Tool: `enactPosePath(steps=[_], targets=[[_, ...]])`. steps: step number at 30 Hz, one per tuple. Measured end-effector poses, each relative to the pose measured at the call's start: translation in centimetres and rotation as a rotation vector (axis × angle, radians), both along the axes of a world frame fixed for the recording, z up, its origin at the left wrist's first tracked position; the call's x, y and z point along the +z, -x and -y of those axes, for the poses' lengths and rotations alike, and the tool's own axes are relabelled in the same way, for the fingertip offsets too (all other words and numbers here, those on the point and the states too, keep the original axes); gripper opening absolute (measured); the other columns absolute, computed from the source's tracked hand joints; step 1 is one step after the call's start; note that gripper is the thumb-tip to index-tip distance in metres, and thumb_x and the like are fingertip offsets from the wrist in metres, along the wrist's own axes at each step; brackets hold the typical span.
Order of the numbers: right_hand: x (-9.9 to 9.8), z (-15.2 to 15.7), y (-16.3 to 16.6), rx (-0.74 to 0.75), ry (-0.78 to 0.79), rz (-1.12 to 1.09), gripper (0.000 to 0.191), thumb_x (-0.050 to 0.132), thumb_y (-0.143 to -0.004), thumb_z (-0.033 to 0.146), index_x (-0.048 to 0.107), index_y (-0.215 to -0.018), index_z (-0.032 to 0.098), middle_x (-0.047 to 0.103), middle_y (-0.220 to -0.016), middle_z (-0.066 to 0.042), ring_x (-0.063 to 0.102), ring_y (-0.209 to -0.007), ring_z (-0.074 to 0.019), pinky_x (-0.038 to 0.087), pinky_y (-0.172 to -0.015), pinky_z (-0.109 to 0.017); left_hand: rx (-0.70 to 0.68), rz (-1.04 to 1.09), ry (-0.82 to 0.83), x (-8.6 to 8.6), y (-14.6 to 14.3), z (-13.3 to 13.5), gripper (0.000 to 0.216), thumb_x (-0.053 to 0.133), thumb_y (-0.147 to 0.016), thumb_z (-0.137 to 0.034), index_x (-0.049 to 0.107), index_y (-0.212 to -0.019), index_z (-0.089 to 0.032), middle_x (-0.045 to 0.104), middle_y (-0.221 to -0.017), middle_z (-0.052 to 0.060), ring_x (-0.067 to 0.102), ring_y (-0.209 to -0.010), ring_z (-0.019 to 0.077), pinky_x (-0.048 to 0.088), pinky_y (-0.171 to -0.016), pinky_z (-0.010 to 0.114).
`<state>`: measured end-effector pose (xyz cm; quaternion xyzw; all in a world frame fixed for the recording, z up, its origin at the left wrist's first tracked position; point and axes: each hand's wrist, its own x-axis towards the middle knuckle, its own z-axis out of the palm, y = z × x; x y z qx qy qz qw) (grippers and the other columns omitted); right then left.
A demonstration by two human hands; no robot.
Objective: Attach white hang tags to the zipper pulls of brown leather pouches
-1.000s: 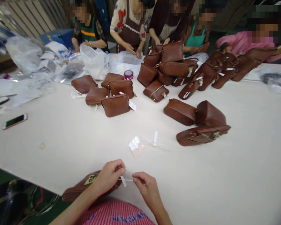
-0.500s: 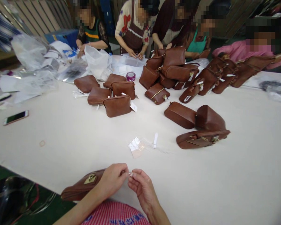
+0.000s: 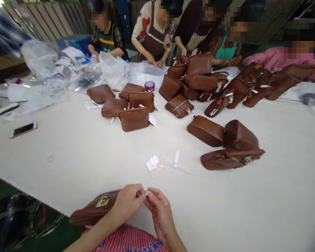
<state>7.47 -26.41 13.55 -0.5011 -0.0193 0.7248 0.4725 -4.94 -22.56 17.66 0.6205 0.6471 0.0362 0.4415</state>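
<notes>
My left hand (image 3: pixel 129 202) and my right hand (image 3: pixel 160 209) meet fingertip to fingertip above the near edge of the table. Between them is a small white strip (image 3: pixel 147 193), pinched by the closed fingers of both; its exact kind is too small to tell. A brown leather handbag (image 3: pixel 94 209) with a gold clasp lies under and beside my left forearm, partly covered by it. Just beyond my hands are white and beige tags (image 3: pixel 154 166) with thin clear strings, and a single white label strip (image 3: pixel 176 159).
Three brown bags (image 3: pixel 232 159) sit to the right. Further off are a group of bags (image 3: pixel 133 119), a larger pile (image 3: pixel 199 82) and a purple tape roll (image 3: pixel 149 86). A phone (image 3: pixel 23 130) and plastic wrapping (image 3: pixel 42 92) lie left. Several people work across the white table (image 3: pixel 94 157).
The white strip between my fingertips has turned slightly, and my hands have shifted a little closer together. The whole view has moved slightly; the bags on the table stay put.
</notes>
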Motion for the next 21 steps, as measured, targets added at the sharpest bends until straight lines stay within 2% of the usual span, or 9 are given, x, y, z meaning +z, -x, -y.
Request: enactPosePath(steps=[11,16,21], targets=[[-1.4,0.4,0.6,0.055,-0.115,0.161,0.032,0.079,-0.065,0.042,0.072,-0.084,0.018,0.072,-0.081,-0.002,0.062,-0.080,-0.0176,0.050,-0.081,-0.032,0.152,0.106,0.067,-0.5,0.0,-0.1,0.024,0.046,-0.074,-0.037,0.053,-0.059,-0.020,0.056,-0.055,0.000,0.049,-0.056,0.0161,0.031,-0.054,0.026],[-2.0,0.2,0.8,0.097,-0.219,0.325,0.030,0.072,-0.072,0.044,0.071,-0.086,0.018,0.073,-0.086,-0.004,0.064,-0.086,-0.0209,0.049,-0.085,-0.034,0.236,0.173,0.075,-1.2,0.0,0.0,0.026,0.048,-0.070,-0.042,0.054,-0.058,-0.020,0.056,-0.056,0.000,0.049,-0.057,0.0168,0.032,-0.055,0.027],[-2.1,-0.2,1.2,0.082,-0.282,0.479,0.030,0.067,-0.076,0.047,0.071,-0.085,0.019,0.074,-0.087,-0.005,0.064,-0.087,-0.0216,0.050,-0.083,-0.033,0.349,0.317,0.145,-2.1,-0.2,-0.1,0.029,0.046,-0.064,-0.044,0.058,-0.061,-0.018,0.062,-0.061,0.003,0.051,-0.057,0.0158,0.038,-0.057,0.027]])
